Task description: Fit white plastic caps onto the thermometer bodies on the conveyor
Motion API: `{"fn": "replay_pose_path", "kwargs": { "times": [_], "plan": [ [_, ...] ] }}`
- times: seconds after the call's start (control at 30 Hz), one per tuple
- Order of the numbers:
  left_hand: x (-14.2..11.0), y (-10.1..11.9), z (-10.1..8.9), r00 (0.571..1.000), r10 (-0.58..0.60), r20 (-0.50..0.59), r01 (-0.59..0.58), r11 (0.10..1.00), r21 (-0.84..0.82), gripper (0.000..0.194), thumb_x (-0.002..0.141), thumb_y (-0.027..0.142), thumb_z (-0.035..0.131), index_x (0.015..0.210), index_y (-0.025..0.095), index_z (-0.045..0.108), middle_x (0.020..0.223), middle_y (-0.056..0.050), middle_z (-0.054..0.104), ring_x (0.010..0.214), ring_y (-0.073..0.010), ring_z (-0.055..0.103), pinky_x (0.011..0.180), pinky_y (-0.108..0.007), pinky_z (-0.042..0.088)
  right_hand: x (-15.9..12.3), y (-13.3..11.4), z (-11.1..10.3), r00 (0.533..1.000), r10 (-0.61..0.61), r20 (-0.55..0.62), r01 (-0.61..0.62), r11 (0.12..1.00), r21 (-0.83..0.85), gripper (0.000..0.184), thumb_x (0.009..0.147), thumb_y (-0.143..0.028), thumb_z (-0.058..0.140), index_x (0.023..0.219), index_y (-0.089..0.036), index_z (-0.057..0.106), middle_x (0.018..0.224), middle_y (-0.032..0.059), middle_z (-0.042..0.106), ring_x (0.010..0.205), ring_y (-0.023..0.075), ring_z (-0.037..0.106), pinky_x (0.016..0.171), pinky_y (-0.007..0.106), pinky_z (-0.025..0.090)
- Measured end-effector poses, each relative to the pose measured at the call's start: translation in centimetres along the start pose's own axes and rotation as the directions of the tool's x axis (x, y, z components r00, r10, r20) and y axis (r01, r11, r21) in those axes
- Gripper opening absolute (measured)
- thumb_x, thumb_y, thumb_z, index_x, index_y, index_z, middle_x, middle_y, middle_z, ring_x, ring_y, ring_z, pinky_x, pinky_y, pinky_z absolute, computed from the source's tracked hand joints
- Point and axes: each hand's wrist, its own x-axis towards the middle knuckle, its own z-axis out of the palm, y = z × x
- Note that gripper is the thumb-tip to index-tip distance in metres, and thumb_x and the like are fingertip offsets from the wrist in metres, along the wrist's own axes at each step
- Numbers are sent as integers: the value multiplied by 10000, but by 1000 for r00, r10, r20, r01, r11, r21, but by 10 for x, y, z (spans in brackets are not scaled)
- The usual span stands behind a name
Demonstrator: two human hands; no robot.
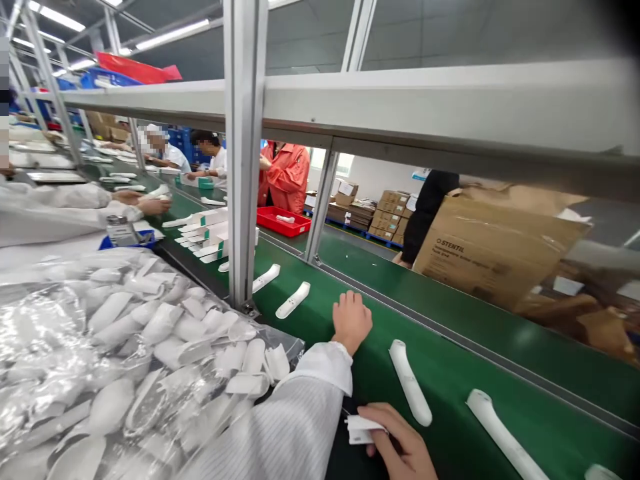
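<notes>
My left hand (353, 321) reaches out over the green conveyor belt (370, 373), back of the hand up, fingers curled under. Whatever those fingers may hold is hidden. Nearer to me, my right hand (403, 443) pinches a small white plastic part (361, 430) between thumb and fingers, at the belt's near edge. A long white plastic handle-shaped shell (410, 383) lies on the belt between and right of my hands. Another white shell (293, 300) rests just left of my left hand, and a further one (503, 433) lies at lower right.
A clear bag of loose white plastic shells (165, 327) covers the left side. A metal post (243, 153) and overhead shelf (400, 107) stand ahead. Beyond are white boxes (210, 233), a red tray (283, 223), a large carton (490, 247) and several people, one in a red jacket (287, 177).
</notes>
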Motion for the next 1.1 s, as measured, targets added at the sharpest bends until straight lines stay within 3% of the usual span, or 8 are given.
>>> {"fn": "replay_pose_path", "kwargs": {
  "times": [0.23,0.53,0.7,0.83,0.93,1.0,1.1],
  "plan": [
    [4,2,-7,999,5,47,-8,998,68,245,932,269,416,1103,201,579,1178,-119,557,1118,-277,484,911,-406,437,0,-21,3,999,-25,36,23,998,52,248,916,-338,535,964,-265,767,1012,71,690,694,173,629,622,272,536],
    [9,-7,-3,996,-18,-86,33,984,178,285,895,255,429,1111,168,593,1213,-146,563,1158,-299,467,942,-464,410,7,-19,0,996,-70,-61,79,982,172,243,867,-209,551,929,-260,780,971,40,674,582,105,591,579,248,476],
    [10,-18,-3,972,-101,-211,157,951,267,314,848,226,468,1125,136,586,1324,-185,501,1290,-364,363,1043,-628,270,10,-12,-2,989,-80,-127,105,973,203,250,894,-274,550,1001,-283,775,1022,54,653,572,98,556,571,263,462],
    [11,-27,-6,943,-234,-239,299,909,291,397,827,188,486,1215,127,548,1383,-219,449,1370,-415,261,1032,-686,227,10,-7,-2,989,-71,-133,95,978,185,241,898,-313,574,1024,-284,776,1027,65,661,574,107,554,566,271,464],
    [12,-34,-9,928,-332,-172,369,886,280,421,841,147,456,1257,133,517,1327,-226,496,1299,-398,378,1001,-666,276,9,-2,-2,987,-83,-137,107,978,179,254,910,-344,569,1044,-279,774,1024,71,665,562,108,550,552,273,466],
    [13,-39,-12,922,-384,-42,382,887,260,400,857,128,429,1248,139,509,1234,-209,560,1182,-356,495,955,-602,356,9,2,-1,989,-82,-123,103,979,176,269,922,-366,557,1062,-277,770,1045,79,665,566,111,554,555,275,476],
    [16,-44,-17,924,-361,129,323,914,248,353,859,125,446,1206,138,508,1132,-183,613,1101,-312,549,862,-452,445,11,6,0,987,-75,-143,101,977,185,289,920,-417,566,1069,-273,768,1073,86,666,580,120,561,567,279,498]
  ]
}}
